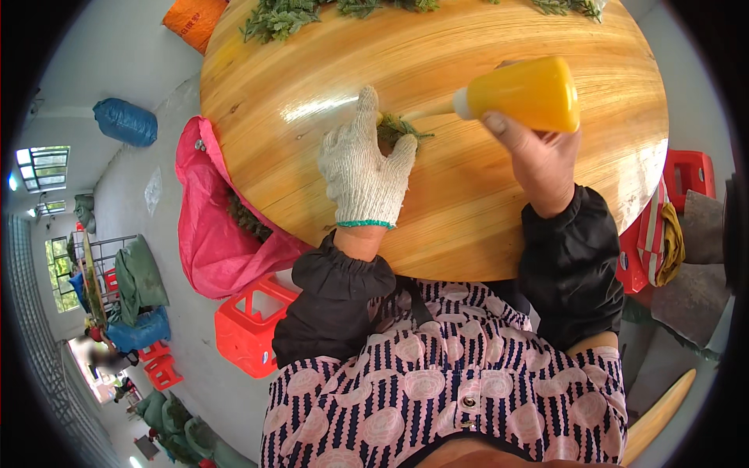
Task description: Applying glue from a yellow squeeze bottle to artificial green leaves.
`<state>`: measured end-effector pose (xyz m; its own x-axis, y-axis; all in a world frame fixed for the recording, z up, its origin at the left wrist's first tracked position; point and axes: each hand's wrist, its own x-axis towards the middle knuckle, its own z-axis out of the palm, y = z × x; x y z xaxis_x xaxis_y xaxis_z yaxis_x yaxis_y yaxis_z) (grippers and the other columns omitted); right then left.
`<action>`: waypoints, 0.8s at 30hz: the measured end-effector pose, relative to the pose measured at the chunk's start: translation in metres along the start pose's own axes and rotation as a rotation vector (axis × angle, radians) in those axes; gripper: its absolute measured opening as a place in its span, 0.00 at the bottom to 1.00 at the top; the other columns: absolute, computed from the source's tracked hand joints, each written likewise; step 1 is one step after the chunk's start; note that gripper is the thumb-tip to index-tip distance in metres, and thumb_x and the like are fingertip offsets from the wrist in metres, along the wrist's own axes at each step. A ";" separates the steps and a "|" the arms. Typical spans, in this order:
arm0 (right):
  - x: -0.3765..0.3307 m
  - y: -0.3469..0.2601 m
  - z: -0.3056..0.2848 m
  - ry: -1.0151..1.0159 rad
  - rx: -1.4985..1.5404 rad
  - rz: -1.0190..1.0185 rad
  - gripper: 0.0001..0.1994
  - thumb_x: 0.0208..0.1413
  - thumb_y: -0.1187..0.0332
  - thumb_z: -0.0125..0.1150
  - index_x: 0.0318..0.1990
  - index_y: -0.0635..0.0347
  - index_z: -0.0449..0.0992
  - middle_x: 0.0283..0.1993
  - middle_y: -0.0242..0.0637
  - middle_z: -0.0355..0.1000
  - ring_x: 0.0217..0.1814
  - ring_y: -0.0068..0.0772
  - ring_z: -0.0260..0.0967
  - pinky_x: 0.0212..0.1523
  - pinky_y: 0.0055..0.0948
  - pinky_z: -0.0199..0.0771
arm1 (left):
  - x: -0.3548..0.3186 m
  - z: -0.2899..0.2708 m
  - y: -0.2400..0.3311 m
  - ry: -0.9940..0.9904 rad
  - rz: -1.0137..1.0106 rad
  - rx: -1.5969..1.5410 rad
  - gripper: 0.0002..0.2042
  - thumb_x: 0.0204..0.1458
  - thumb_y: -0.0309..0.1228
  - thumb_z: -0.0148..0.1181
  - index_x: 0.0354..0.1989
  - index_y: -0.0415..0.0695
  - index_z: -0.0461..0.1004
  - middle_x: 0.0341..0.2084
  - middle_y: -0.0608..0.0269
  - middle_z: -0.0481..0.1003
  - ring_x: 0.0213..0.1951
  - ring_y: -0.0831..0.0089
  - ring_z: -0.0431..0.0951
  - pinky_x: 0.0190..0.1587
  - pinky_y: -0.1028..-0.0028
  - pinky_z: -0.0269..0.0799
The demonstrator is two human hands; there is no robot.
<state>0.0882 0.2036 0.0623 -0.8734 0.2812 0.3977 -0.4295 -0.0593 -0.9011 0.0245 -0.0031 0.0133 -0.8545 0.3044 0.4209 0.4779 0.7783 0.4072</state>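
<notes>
My left hand (363, 168), in a white knit glove with a green cuff edge, rests low over the round wooden table (452, 210). Between its thumb and forefinger it holds a small green evergreen sprig (406, 128), partly hidden by the glove. My bare right hand (544, 160) is wrapped round a yellow squeeze bottle (527, 93) with a white collar. The bottle is tipped on its side, and its long pale nozzle points left to the sprig. Whether the tip touches the sprig I cannot tell.
More evergreen sprigs (285, 17) lie along the table's far edge. A pink-red sack (214, 246) with greenery inside hangs against the table's left side, above a red plastic stool (248, 327). Another red stool (690, 175) stands at the right. A blue bag (125, 122) lies on the floor.
</notes>
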 end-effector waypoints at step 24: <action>-0.014 0.011 0.010 -0.119 -0.376 -0.174 0.33 0.42 0.73 0.83 0.57 0.64 0.71 0.48 0.36 0.78 0.49 0.27 0.78 0.52 0.30 0.80 | -0.003 -0.001 0.011 0.023 0.002 -0.038 0.35 0.44 0.37 0.75 0.63 0.38 0.73 0.35 0.54 0.81 0.42 0.52 0.77 0.52 0.55 0.70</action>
<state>0.0938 0.1898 0.0485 -0.8253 0.1425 0.5464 -0.4781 0.3383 -0.8105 0.0325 0.0039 0.0175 -0.8486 0.2930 0.4404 0.4877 0.7558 0.4369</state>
